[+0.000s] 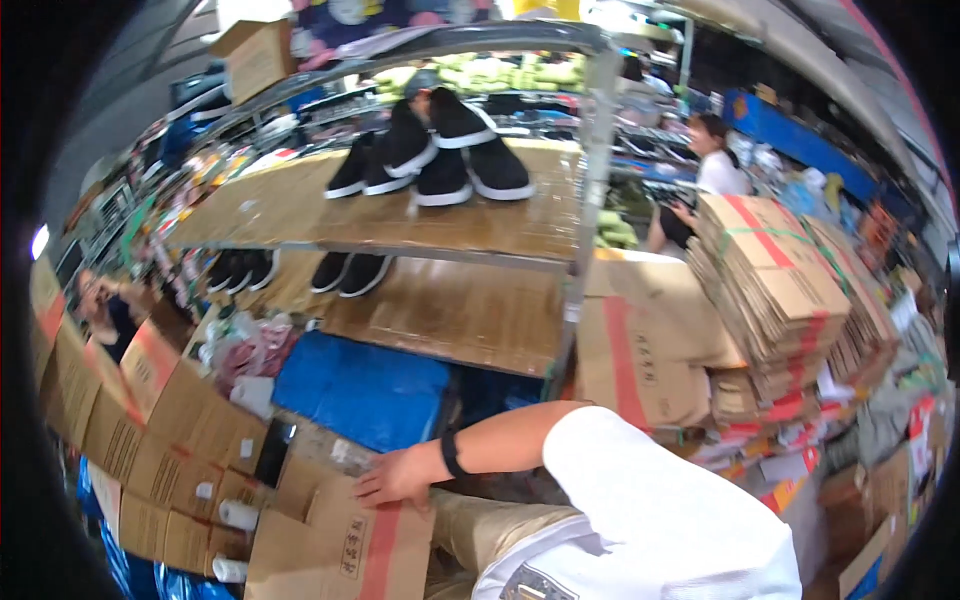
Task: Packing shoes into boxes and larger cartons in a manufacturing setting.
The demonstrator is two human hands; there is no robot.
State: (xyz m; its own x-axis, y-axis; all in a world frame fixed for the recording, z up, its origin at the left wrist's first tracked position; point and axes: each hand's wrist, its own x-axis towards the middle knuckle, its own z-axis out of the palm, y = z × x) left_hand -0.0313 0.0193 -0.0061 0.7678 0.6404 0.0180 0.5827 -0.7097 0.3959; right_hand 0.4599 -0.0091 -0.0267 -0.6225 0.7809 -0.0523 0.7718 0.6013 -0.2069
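Observation:
My right hand, with a black band on its wrist, reaches left across the lower middle. It lies palm down on the upper part of a brown cardboard carton that has a red stripe and dark print. The fingers are stretched out over the cardboard, with the thumb lower, near its right edge. The lower part of the carton is cut off by the picture's edge. Beside my arm show my white sleeve and light trousers. My left hand is out of sight.
A shelf rack with black white-soled shoes stands ahead. Below it is a blue container. Flattened cartons are stacked right; more cartons stand left. One person is at far right, another at left.

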